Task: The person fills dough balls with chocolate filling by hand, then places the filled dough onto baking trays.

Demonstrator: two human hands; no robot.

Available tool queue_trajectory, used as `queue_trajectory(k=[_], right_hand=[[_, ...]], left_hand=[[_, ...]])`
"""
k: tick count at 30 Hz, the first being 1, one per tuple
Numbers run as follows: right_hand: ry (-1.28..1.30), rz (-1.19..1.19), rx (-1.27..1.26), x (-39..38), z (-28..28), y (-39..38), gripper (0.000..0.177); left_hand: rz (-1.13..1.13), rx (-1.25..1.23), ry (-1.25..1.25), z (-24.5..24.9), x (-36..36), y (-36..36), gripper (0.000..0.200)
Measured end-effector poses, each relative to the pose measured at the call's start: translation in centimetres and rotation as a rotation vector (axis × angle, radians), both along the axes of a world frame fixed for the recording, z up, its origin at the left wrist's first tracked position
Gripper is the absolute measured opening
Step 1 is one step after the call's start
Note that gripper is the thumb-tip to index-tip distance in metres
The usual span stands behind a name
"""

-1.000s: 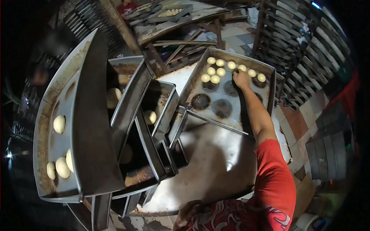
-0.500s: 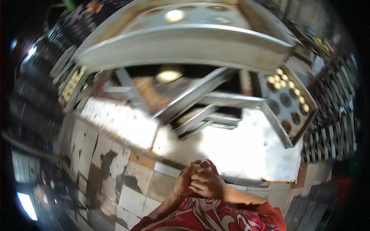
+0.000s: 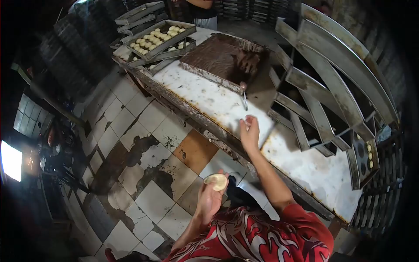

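A flattened round of pale dough rests in my left hand, whose fingers curl around it in front of my body. My right hand is stretched out over the table, thumb and fingers apart with nothing between them. Just beyond its fingertips lies a metal utensil, its far end against the near corner of a shallow tray. Dark brown paste fills much of that tray, scooped away and uneven at its right side.
Trays of pale dough balls are stacked at the table's far left end. Crisscrossed metal trays rise high on the right, above a tray with several dough pieces. Another person stands beyond the table. The tiled floor is broken in patches.
My hands were together at my body and have come apart: the left holds the dough, the right has reached forward. The view has turned left, bringing the paste tray into sight.
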State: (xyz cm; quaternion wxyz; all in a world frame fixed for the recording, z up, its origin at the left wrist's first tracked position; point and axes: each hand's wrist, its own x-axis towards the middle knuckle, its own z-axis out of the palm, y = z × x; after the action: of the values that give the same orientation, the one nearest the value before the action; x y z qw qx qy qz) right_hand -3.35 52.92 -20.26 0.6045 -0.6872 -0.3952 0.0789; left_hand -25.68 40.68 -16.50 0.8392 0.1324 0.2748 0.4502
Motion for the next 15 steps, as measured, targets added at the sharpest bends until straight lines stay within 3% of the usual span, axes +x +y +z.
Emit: queue_trajectory(k=[1,3,4,7,9,11,12,13,15], right_hand=[[-0.179,-0.097,-0.015,1.4,-1.1,2.5,0.03],[-0.182,-0.189,-0.04,2.8,-1.5,7.4,0.032],[-0.189,-0.283,-0.06,3.6,-1.8,9.8,0.034],[-0.021,-0.362,-0.053,5.6,-5.6,15.3,0.028],[-0.025,-0.342,-0.033,4.9,-5.1,14.6,0.012],[-0.055,-0.259,-0.053,1.9,-0.6,11.3,0.01],[0.056,-0.154,-0.001,-0.2,1.2,10.2,0.012],[-0.173,-0.085,0.005,-1.0,1.5,10.0,0.006],[-0.142,0.031,-0.077,-1.0,2.9,11.5,0.006]], left_hand=[[0.003,-0.002,0.001,-1.2,0.0,1.1,0.029],[-0.092,0.115,0.071,-3.0,0.7,3.8,0.025],[-0.089,0.057,0.051,-2.5,1.5,5.5,0.028],[-0.176,0.032,0.174,-1.7,3.6,11.1,0.025],[-0.199,0.005,0.246,-1.8,5.2,14.9,0.025],[-0.119,0.09,0.442,-3.5,6.8,18.5,0.024],[-0.117,0.12,0.455,-4.2,7.8,20.2,0.023],[-0.179,0.132,0.489,-4.3,8.8,21.5,0.024],[-0.394,0.458,0.411,-3.8,10.5,22.7,0.028]])
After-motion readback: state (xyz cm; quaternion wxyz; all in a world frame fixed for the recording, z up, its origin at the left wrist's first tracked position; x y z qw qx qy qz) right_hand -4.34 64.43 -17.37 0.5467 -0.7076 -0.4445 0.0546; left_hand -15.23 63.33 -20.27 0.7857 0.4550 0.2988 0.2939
